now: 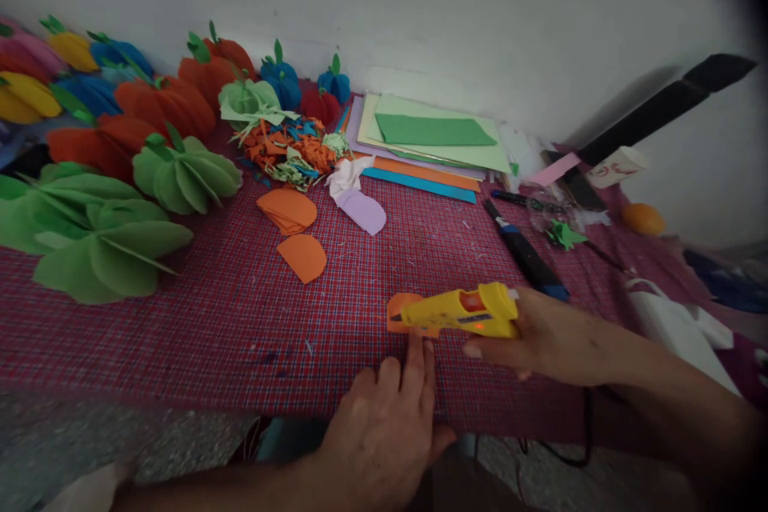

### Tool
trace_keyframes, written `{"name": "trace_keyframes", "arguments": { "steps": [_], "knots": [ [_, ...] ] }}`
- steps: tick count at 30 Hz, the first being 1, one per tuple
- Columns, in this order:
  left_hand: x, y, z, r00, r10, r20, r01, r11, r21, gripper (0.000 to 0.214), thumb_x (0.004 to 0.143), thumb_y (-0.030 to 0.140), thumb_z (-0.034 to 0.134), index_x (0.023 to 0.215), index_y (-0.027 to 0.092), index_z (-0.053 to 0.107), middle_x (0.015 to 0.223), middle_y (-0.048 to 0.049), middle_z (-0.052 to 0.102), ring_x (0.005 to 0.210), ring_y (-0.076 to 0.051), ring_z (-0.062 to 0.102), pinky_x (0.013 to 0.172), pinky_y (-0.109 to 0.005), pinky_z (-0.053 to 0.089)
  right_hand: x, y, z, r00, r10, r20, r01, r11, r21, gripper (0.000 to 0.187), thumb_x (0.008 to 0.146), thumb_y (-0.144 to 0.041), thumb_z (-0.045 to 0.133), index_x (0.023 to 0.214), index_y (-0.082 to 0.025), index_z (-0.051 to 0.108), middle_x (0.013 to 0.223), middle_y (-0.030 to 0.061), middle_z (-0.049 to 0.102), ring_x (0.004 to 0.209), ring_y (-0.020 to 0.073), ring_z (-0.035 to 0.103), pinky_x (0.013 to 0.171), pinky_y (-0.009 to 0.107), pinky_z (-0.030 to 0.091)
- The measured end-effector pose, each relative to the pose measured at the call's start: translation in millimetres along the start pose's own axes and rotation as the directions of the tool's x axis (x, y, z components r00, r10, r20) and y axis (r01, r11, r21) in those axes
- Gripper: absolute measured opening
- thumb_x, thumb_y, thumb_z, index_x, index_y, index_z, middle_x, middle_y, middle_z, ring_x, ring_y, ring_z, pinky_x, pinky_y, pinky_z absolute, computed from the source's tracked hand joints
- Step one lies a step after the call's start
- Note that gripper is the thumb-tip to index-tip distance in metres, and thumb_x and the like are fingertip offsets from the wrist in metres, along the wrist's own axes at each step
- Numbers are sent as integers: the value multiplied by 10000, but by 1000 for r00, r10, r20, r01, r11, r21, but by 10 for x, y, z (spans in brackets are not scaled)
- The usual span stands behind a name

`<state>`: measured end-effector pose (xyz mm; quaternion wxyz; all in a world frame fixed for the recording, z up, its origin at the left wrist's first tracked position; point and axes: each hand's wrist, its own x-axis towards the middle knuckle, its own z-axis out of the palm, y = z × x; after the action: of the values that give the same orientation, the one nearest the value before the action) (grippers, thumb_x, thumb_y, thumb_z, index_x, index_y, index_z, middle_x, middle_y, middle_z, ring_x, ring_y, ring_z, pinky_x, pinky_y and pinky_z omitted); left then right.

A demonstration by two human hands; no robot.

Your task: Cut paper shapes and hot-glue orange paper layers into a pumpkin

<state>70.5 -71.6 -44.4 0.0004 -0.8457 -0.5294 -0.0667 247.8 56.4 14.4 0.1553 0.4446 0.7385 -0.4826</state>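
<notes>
My right hand (558, 336) is wrapped round a yellow hot glue gun (441, 310) with a small orange light lit on its side. Its dark nozzle points left, over a small orange paper piece (397, 305) on the checked cloth. The gun covers much of that piece. From below, my left hand (384, 416) reaches up with its fingertips resting on the paper's lower edge, two fingers stretched out and the others bent. Further up lie a single orange paper piece (305, 258), a stack of similar orange pieces (294, 208) and a lilac rounded piece (365, 212).
Paper pumpkins in several colours (165, 104) crowd the left and back, beside a heap of paper scraps (288, 148). Coloured sheets (444, 132) lie by the wall. At right are a dark blue-ended cutter (525, 252), a paper cup (621, 166) and an orange fruit (643, 218).
</notes>
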Motion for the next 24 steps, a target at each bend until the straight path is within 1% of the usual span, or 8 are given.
{"name": "trace_keyframes", "arguments": {
  "steps": [3, 6, 9, 12, 17, 21, 24],
  "knots": [
    [5, -6, -18, 1000, -3, 8, 3, 1000, 8, 621, 831, 533, 434, 1267, 95, 497, 1327, -147, 491, 702, -154, 542, 504, -275, 455, 12, 10, -3, 999, 19, -36, -19, 1000, 17, 401, 788, -537, 529, 917, -167, 613, 591, -12, 543, 454, 91, 481, 376, 184, 341],
    [7, -4, -18, 1000, -3, 11, 3, 1000, 12, 627, 823, 538, 446, 1269, 99, 495, 1330, -147, 489, 697, -151, 540, 492, -271, 450, 21, 5, -14, 997, 44, -59, -43, 999, 16, 415, 779, -545, 534, 926, -169, 627, 575, -11, 547, 448, 94, 483, 384, 192, 356],
    [7, 1, -9, 1000, -5, 11, 5, 1000, 20, 638, 820, 541, 449, 1280, 99, 482, 1323, -156, 494, 701, -151, 539, 498, -271, 453, 31, -11, -29, 995, 56, -78, -55, 998, 18, 398, 769, -542, 546, 880, -170, 634, 551, -13, 548, 443, 96, 481, 386, 193, 351],
    [9, 1, -8, 1000, -7, 3, 7, 1000, 20, 636, 821, 538, 449, 1280, 98, 482, 1310, -148, 510, 689, -147, 535, 496, -270, 454, 44, -14, -41, 995, 43, -87, -42, 999, 14, 368, 762, -524, 562, 819, -168, 634, 514, -22, 531, 429, 92, 469, 388, 194, 340],
    [9, -2, -12, 1000, -9, -11, 9, 1000, 8, 618, 824, 529, 450, 1263, 96, 503, 1308, -136, 515, 682, -148, 541, 485, -269, 454, 70, 55, -33, 995, 26, -93, -24, 999, 25, 375, 775, -536, 544, 786, -169, 620, 529, -23, 518, 431, 85, 457, 379, 186, 328],
    [3, 7, -4, 1000, -15, 0, 15, 1000, 2, 614, 823, 530, 451, 1263, 106, 503, 1309, -125, 517, 690, -154, 548, 482, -278, 458, 68, 110, -27, 992, 38, -124, -30, 997, 67, 395, 771, -539, 552, 898, -169, 611, 589, -16, 529, 451, 84, 465, 379, 182, 352],
    [-1, 9, -3, 1000, -8, 0, 8, 1000, 1, 616, 834, 521, 435, 1281, 101, 480, 1316, -131, 508, 702, -156, 551, 495, -283, 467, 50, 106, -43, 991, 37, -125, -25, 996, 89, 410, 772, -523, 561, 985, -174, 590, 592, -24, 523, 459, 87, 478, 389, 181, 373]
  ]
}}
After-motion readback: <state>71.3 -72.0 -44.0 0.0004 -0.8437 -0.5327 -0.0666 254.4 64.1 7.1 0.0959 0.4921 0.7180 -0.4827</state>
